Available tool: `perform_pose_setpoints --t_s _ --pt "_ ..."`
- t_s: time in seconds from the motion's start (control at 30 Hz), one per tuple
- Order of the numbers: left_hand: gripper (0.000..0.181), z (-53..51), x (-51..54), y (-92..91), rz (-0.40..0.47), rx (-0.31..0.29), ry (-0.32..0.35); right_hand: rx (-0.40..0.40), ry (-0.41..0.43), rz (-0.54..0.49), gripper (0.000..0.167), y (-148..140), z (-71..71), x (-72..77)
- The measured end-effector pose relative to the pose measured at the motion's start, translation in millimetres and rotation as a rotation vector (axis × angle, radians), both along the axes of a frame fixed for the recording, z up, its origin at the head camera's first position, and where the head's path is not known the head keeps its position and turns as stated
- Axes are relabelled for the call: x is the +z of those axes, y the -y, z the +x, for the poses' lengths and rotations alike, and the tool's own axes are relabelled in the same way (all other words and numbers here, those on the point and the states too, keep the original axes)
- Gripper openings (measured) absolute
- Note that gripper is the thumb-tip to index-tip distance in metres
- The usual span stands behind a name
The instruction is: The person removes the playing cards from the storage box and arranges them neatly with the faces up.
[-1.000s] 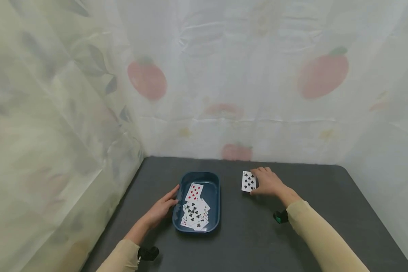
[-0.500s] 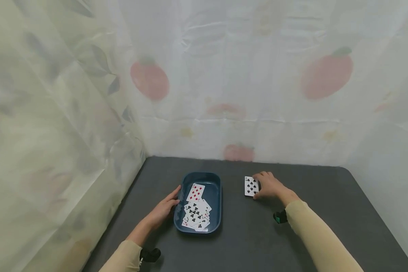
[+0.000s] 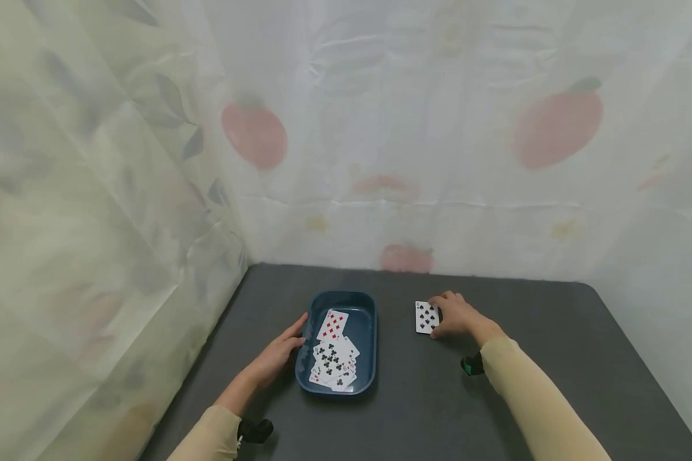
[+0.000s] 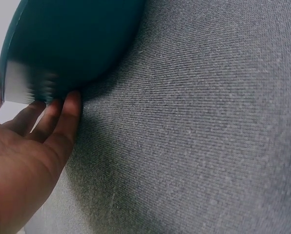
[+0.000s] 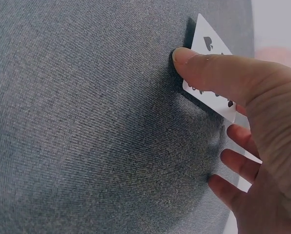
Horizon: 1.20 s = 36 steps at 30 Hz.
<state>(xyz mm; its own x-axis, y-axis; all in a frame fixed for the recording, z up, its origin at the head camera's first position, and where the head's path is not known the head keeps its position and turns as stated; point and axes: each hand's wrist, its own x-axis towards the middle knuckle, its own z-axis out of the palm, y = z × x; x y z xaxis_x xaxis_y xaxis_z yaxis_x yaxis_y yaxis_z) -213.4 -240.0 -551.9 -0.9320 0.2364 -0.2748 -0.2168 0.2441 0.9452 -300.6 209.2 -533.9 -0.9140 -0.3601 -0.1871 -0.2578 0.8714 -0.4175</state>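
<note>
A dark blue rectangular tray [image 3: 375, 342] stands on the table left of centre. Inside it lie a diamonds card [image 3: 332, 325] and an overlapping heap of playing cards [image 3: 332, 363] with a clubs card on top. My left hand [image 3: 273, 358] touches the tray's left side; in the left wrist view its extended fingers [image 4: 65, 117] rest against the outer wall near the bottom. To the right of the tray, my right hand [image 3: 458, 315] pinches a spades playing card [image 3: 425, 317] by its right part. In the right wrist view the thumb [image 5: 209, 68] lies over the card face.
The dark grey table [image 3: 403, 410] ends at the back against a pale curtain [image 3: 346, 160] printed with fruit. Another curtain side [image 3: 92, 256] hangs along the left edge. Dark wrist devices [image 3: 255, 432] sit below both forearms.
My right hand and the spades card have come slightly toward me, mostly in the first half second. The left hand stays at the tray. The head view has shifted a little.
</note>
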Motion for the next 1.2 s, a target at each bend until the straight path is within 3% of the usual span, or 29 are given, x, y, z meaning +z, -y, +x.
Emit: perform_pose_setpoints --t_s 1.2 --pt "0.06 2.4 -0.5 1.8 0.006 -0.015 -0.007 -0.008 -0.002 0.041 0.081 5.6 3.3 1.7"
